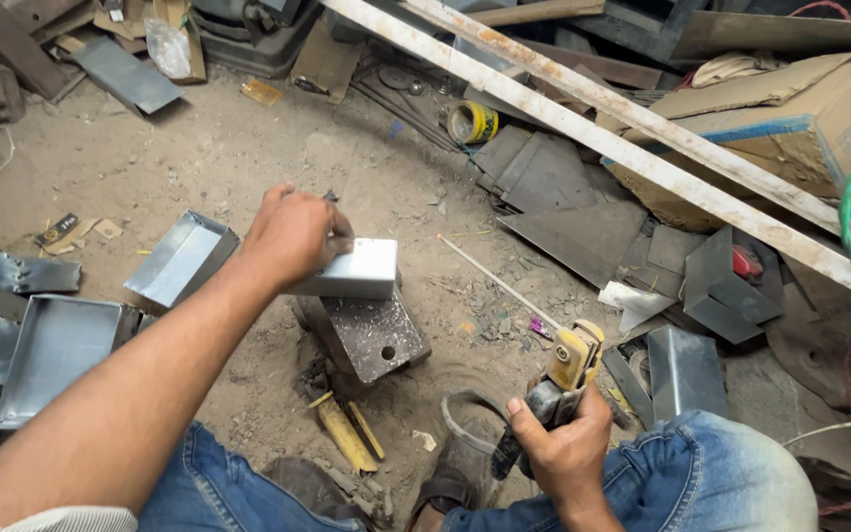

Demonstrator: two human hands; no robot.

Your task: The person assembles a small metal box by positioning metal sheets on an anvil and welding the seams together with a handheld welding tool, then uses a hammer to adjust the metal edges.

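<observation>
Bare dirt floor (199,158) lay open beyond anvil block (371,340); folded metal trays (181,258) crowded left, scrap sheets (568,232) and slanted white bars (632,123) blocked right

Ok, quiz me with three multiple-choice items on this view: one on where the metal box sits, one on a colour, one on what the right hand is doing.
1. Where does the metal box under the left hand rest?
A. on the dark steel block
B. on the person's knee
C. on the cardboard

2. What colour is the tape roll?
A. red
B. yellow
C. white

3. What is the right hand doing?
A. lying open on the ground
B. gripping an electrode holder with a rod clamped in it
C. holding a hammer

Answers: 1 A, the box sits atop the steel block. 2 B, its rim shows yellow. 3 B, fingers wrap the electrode holder, and the rod points up-left.
</observation>
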